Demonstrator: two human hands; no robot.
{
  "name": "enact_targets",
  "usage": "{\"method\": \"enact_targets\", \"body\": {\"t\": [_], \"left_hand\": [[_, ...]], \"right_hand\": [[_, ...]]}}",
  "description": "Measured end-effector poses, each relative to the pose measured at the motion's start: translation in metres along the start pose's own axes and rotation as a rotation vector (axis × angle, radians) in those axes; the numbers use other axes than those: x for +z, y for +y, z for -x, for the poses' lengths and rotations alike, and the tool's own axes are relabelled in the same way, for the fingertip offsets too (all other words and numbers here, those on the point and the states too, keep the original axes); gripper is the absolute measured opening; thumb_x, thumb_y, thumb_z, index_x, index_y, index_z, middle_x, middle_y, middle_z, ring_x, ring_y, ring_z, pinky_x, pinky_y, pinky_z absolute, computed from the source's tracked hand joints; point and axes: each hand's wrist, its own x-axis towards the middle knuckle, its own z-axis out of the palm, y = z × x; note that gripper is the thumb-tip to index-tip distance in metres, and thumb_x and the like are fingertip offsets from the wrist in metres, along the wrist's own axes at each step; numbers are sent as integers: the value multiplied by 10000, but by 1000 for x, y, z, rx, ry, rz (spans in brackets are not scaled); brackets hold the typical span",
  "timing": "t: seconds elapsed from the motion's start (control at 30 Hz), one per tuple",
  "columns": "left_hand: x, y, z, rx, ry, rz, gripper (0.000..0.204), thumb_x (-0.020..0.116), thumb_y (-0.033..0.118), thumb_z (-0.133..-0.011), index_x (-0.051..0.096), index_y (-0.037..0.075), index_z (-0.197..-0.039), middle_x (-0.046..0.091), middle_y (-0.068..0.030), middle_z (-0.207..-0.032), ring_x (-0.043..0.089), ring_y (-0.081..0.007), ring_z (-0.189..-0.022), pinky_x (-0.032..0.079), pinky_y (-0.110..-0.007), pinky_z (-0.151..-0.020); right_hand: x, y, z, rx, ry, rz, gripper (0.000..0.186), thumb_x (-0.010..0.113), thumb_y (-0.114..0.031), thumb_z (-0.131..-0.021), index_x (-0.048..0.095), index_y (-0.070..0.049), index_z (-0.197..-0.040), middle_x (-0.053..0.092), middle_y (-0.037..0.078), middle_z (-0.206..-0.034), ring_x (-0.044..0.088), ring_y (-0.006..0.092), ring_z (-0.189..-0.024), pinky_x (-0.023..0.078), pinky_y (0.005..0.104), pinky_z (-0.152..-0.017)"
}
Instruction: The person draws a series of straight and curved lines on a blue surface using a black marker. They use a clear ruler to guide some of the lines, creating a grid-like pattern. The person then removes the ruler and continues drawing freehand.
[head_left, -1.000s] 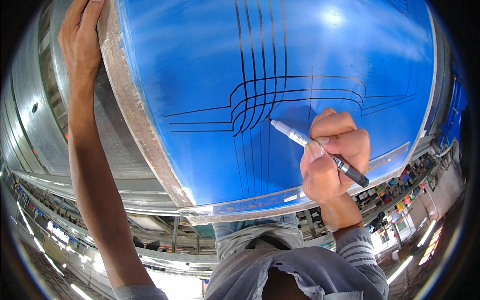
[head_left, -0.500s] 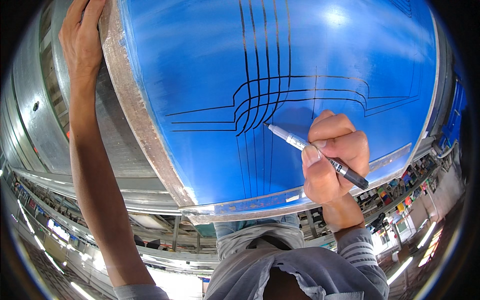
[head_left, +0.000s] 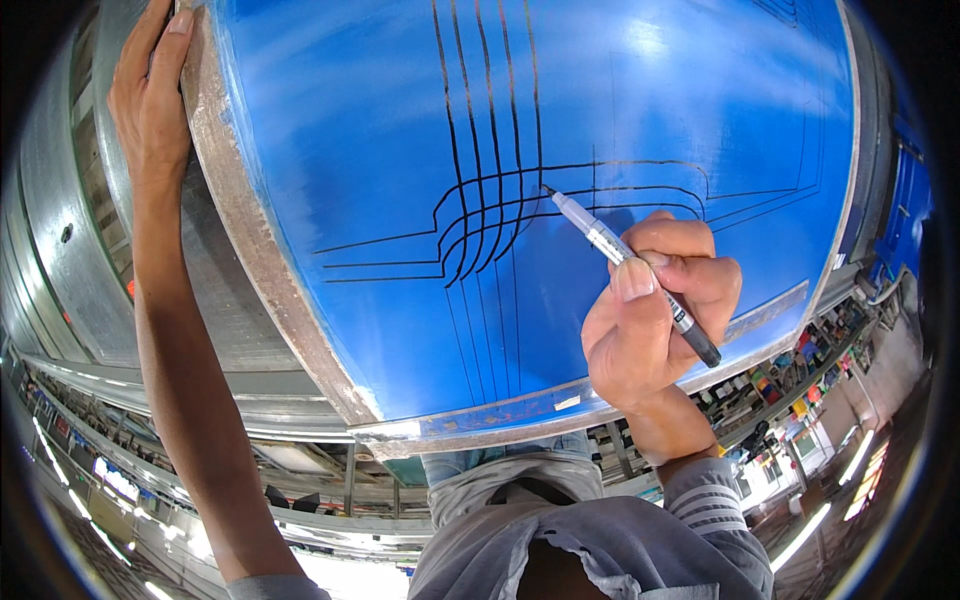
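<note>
A blue panel (head_left: 350, 120) in a worn metal frame (head_left: 258, 230) lies in front of me, marked with crossing black lines (head_left: 482, 205) and thinner faint lines. My left hand (head_left: 150, 110) grips the frame at the upper left, its fingertips partly out of sight. Pinched in my right hand (head_left: 660, 310) is a white marker (head_left: 588, 223) with a black back end; its tip rests on or just above the curved line at the right of the crossing.
Brushed metal sheets (head_left: 75, 280) lie left of the frame. A blue metal structure (head_left: 900, 220) stands at the far right. Crowded shelves (head_left: 820, 385) and strip lights (head_left: 800, 535) show near the lower rim, around my body.
The marker tip has moved upward along the rightmost crossing lines. The drawing sits a little further left and lower in view. My left hand still holds the frame, appearing slightly lower.
</note>
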Motion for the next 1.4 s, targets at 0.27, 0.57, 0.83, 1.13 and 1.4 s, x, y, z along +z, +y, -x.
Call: {"method": "enact_targets", "body": {"t": [0.27, 0.57, 0.83, 1.13, 1.4], "left_hand": [[0, 0, 0, -3, -1, 5, 505, 452, 308, -969, 480, -11, -1360, 468, -185, -1408, 410, -294, -1323, 267, -368, -1117], [0, 1, -1, -5, -7, 16, 505, 457, 305, -964, 483, -11, -1358, 471, -185, -1405, 411, -294, -1322, 267, -369, -1116], [-1, 2, -1, -9, -11, 25, 505, 462, 302, -960, 485, -11, -1356, 474, -184, -1403, 413, -293, -1320, 267, -370, -1116], [0, 2, -1, -12, -17, 36, 506, 467, 299, -955, 488, -11, -1353, 477, -184, -1400, 414, -293, -1318, 268, -371, -1115], [0, 2, -2, -10, -18, 45, 506, 472, 297, -951, 491, -11, -1351, 480, -183, -1398, 415, -292, -1317, 268, -372, -1115]], "right_hand": [[5, -5, -2, 38, 22, 31, 193, 534, 57, -799, 424, -19, -939, 517, 159, -850, 375, 116, -635, 338, 292, -561], [4, -7, -4, 52, -11, 31, 190, 501, 56, -780, 399, -31, -915, 495, 156, -811, 323, 119, -632, 340, 305, -578], [3, -9, -4, 70, -24, 27, 187, 515, 22, -783, 388, -39, -907, 473, 141, -788, 321, 127, -631, 337, 317, -570], [2, -9, -3, 65, -40, 36, 180, 517, -9, -776, 392, -45, -900, 458, 130, -759, 337, 142, -622, 334, 335, -564], [0, -10, -4, 60, -73, 23, 186, 535, -44, -773, 398, -46, -899, 457, 136, -734, 340, 150, -600, 334, 337, -550]]}}
